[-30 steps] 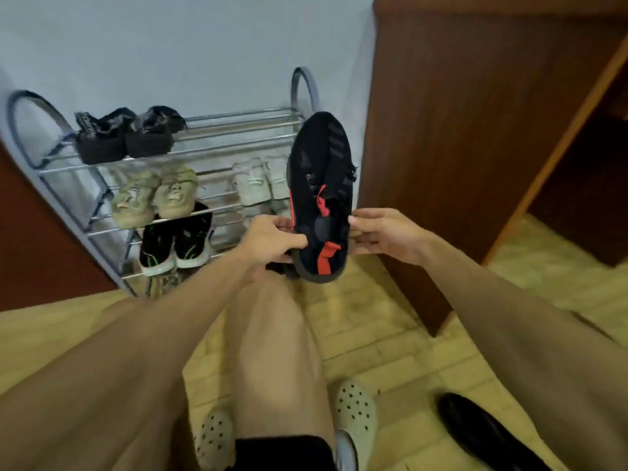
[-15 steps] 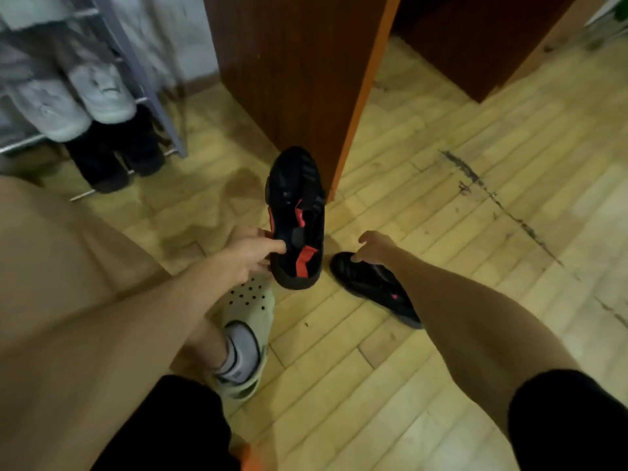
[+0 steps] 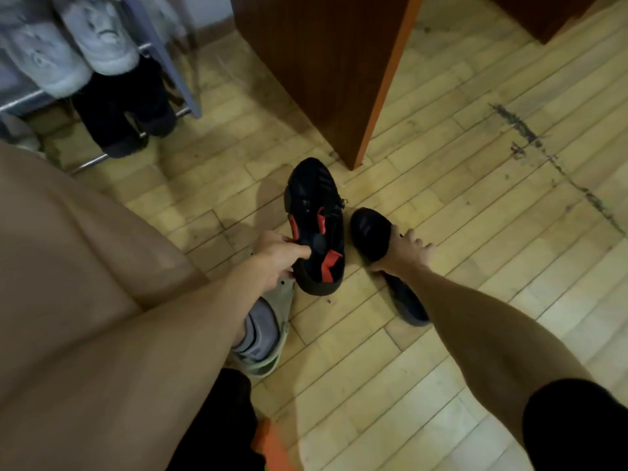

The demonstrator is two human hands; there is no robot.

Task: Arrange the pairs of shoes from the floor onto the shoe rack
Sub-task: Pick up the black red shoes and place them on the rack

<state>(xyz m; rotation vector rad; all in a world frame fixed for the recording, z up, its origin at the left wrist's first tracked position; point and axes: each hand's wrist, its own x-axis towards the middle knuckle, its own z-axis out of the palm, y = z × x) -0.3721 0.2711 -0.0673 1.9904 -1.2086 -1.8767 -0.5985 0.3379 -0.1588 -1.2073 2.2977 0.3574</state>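
My left hand [image 3: 277, 258] pinches the black-and-red shoe [image 3: 316, 226] by its collar, held mid-frame above the floor [image 3: 475, 232]. My right hand [image 3: 402, 251] closes over its mate [image 3: 370, 234], which lies on the floor just right of it; whether that grip is fully pressed shut I cannot tell. I judge a firm hold at the collar best before lifting. The shoe rack [image 3: 163, 56] in the upper left is cut off; the mate's heel hides under my forearm.

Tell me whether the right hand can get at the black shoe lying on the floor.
Probably yes. The right hand is already down on the second black shoe, fingers spread over its middle, with nothing between them. The left hand holds the other shoe clear to the side.
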